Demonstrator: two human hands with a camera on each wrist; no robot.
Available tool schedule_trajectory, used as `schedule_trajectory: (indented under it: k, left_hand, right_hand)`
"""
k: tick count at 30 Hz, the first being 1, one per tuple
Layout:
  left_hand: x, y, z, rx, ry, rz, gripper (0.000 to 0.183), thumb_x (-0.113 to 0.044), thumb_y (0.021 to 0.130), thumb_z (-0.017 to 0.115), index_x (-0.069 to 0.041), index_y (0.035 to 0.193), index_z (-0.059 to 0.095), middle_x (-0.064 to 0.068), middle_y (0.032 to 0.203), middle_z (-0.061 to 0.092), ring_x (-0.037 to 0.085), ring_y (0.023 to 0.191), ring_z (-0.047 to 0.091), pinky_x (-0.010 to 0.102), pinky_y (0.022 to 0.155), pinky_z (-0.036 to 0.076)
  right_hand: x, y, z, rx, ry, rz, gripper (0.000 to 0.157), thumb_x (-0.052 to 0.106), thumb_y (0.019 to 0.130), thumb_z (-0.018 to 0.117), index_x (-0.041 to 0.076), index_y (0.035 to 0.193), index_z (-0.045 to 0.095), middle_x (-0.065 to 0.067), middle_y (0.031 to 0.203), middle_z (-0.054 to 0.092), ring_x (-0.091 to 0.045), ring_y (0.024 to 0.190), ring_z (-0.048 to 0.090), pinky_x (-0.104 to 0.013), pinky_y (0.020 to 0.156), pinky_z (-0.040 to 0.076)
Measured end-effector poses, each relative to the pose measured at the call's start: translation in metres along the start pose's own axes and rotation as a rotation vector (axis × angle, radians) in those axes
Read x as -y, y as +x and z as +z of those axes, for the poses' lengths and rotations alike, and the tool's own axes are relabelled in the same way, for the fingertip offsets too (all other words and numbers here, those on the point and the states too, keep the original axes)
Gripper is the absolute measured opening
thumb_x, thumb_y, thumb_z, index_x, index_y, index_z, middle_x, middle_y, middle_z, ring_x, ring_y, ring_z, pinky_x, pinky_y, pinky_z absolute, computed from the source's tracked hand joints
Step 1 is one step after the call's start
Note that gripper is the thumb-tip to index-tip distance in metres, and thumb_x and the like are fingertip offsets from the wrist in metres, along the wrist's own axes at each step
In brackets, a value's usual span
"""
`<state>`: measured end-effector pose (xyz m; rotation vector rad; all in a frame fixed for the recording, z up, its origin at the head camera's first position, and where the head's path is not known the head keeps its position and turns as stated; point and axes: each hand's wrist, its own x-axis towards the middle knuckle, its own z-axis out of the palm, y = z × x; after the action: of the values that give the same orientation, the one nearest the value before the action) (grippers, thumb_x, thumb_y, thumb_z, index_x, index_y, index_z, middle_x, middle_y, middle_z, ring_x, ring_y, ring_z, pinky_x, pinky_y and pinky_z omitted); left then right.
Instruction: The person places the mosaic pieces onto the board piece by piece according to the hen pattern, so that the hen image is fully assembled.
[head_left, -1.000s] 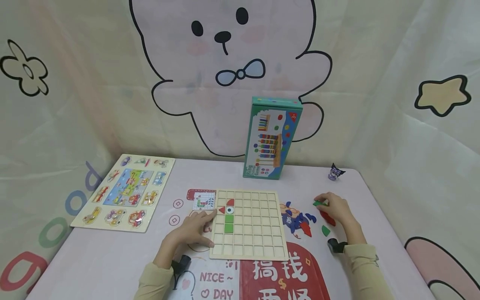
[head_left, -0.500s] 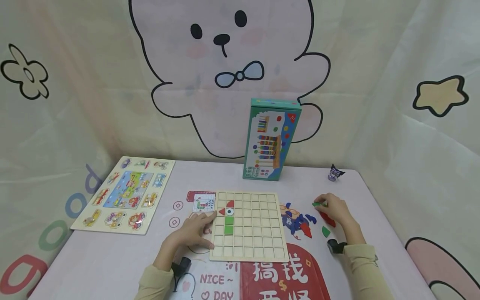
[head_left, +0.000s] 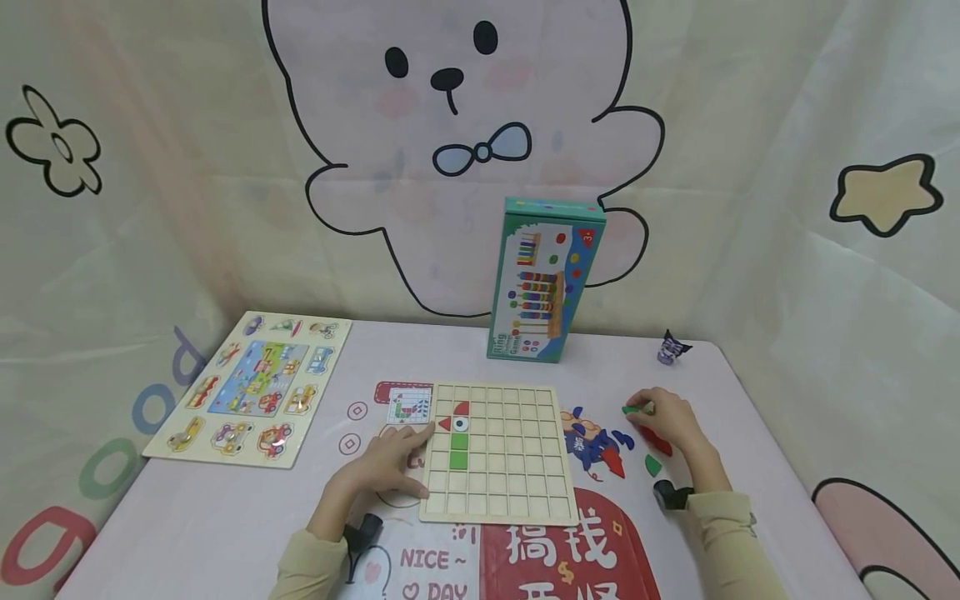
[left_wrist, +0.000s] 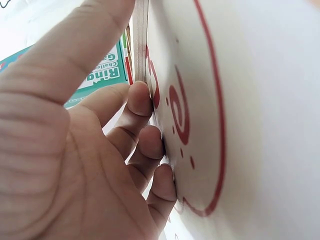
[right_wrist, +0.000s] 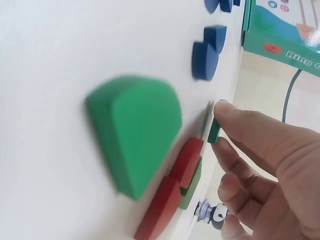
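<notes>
A pale wooden grid board point(head_left: 517, 460) lies mid-table, holding a few red and green pieces and a white one with a dark dot. My left hand point(head_left: 386, 461) rests beside its left edge, fingers spread, with thumb and fingertips right at the edge. To the board's right, my right hand point(head_left: 667, 414) pinches a small green block point(right_wrist: 215, 131) between thumb and index finger, close over the table. Below that hand lie red pieces point(right_wrist: 159, 209), a flat green piece point(right_wrist: 191, 187) partly behind them, and a green quarter-round block point(right_wrist: 145, 130).
Blue blocks point(right_wrist: 204, 61) and a red piece point(head_left: 613, 462) lie between board and right hand. A small printed pattern card point(head_left: 408, 406) is at the board's upper left. A picture puzzle point(head_left: 300, 433), an upright green box point(head_left: 546, 283) and a small purple figurine point(head_left: 670, 347) stand farther off.
Both hands keep almost the same place. The right hand's fingertips, with the green block, have shifted very slightly left.
</notes>
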<state>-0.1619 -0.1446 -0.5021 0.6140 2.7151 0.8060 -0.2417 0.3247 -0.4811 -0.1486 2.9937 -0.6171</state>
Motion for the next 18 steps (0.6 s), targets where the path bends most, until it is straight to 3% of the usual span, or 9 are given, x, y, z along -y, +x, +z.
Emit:
schedule_trajectory:
  k: [5,12,18]
  left_hand:
    - [0.0,0.0,-0.001,-0.001,0.012,0.001,0.1,-0.049,0.061,0.08,-0.012,0.143,0.037,0.001,0.114,0.052,0.016,0.09,0.036,0.04,0.079,0.03]
    - [0.001,0.001,-0.001,-0.006,0.009,-0.006,0.1,-0.05,0.061,0.08,-0.014,0.143,0.037,0.001,0.115,0.052,0.016,0.09,0.036,0.039,0.079,0.03]
    - [0.003,0.0,0.001,-0.005,0.015,-0.012,0.1,-0.051,0.06,0.079,-0.015,0.143,0.037,-0.002,0.111,0.052,0.014,0.089,0.036,0.039,0.08,0.03]
  right_hand:
    - [0.011,-0.003,-0.002,-0.039,0.003,-0.02,0.023,0.019,0.081,0.07,0.006,0.1,0.068,-0.014,0.098,0.064,-0.027,0.084,0.055,-0.047,0.076,0.044]
    - [0.024,-0.006,0.0,-0.074,0.023,-0.039,0.023,0.022,0.082,0.07,0.008,0.1,0.068,-0.014,0.101,0.063,-0.036,0.101,0.054,-0.056,0.088,0.039]
    - [0.036,-0.011,0.006,-0.096,0.024,-0.06,0.023,0.022,0.08,0.071,0.009,0.099,0.068,-0.012,0.101,0.062,-0.035,0.1,0.055,-0.054,0.086,0.041]
